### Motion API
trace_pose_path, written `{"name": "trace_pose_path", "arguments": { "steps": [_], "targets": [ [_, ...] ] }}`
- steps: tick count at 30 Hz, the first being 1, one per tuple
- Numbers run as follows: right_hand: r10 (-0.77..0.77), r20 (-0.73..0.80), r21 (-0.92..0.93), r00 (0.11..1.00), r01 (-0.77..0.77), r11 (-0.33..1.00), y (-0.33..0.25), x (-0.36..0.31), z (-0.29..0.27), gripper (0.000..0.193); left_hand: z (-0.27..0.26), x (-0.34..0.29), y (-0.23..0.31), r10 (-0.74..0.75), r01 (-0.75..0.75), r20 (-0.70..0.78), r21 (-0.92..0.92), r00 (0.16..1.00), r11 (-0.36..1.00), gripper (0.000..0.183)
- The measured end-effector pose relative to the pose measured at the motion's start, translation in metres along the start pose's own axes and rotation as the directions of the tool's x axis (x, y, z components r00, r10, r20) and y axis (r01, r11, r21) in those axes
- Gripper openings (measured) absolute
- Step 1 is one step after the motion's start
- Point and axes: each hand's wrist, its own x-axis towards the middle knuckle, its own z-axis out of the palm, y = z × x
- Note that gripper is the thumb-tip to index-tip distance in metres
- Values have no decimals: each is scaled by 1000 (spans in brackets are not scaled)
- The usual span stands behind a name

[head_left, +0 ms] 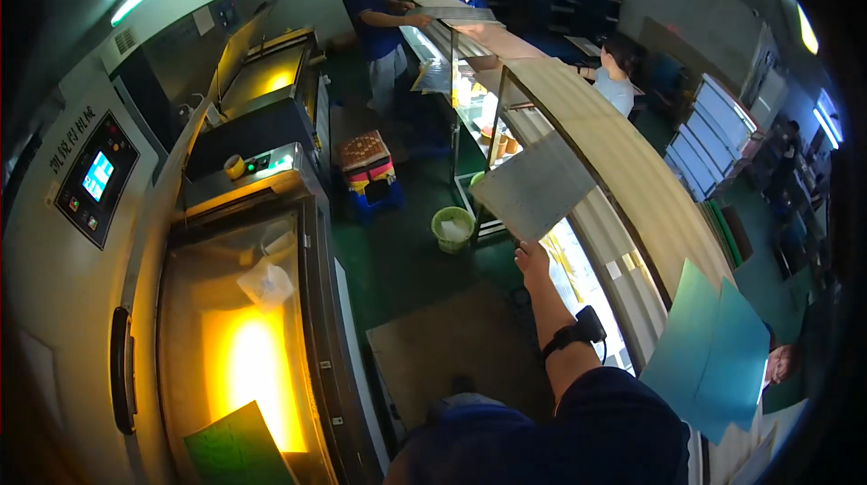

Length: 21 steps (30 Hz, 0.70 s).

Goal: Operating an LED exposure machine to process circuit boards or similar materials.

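My right hand reaches forward from the lower edge, its fingers closed on the near corner of a thin grey sheet. Tilted, the sheet hangs out over the near side of the long lit bench. A black strap with a small device circles my right wrist. My left hand does not show. At the right, two blue-green sheets stick up beside the bench. Partly hidden behind them is another hand; whose it is I cannot make out.
A glowing yellow machine bed stands at left, with a green sheet over its near end. A control panel, a green basket and a stool-like stack are nearby. Co-workers stand or sit along the bench.
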Motion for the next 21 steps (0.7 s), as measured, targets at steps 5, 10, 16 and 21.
{"name": "trace_pose_path", "arguments": {
  "steps": [5,10,16,21],
  "targets": [
    [301,397,-181,867,-247,952,75,-106,-17,14,-4,49,82,198,-197,0,-71,980,978,49],
    [688,307,-648,658,-385,658,115,-263,-49,49,7,58,126,273,-260,131,-110,953,959,51],
    [686,413,-500,599,-481,720,21,-290,-85,68,39,26,182,-42,474,478,-849,877,232,43],
    [636,522,-375,568,-517,770,-19,-298,-173,59,34,12,252,710,374,613,-785,346,495,53]
  ]
}}
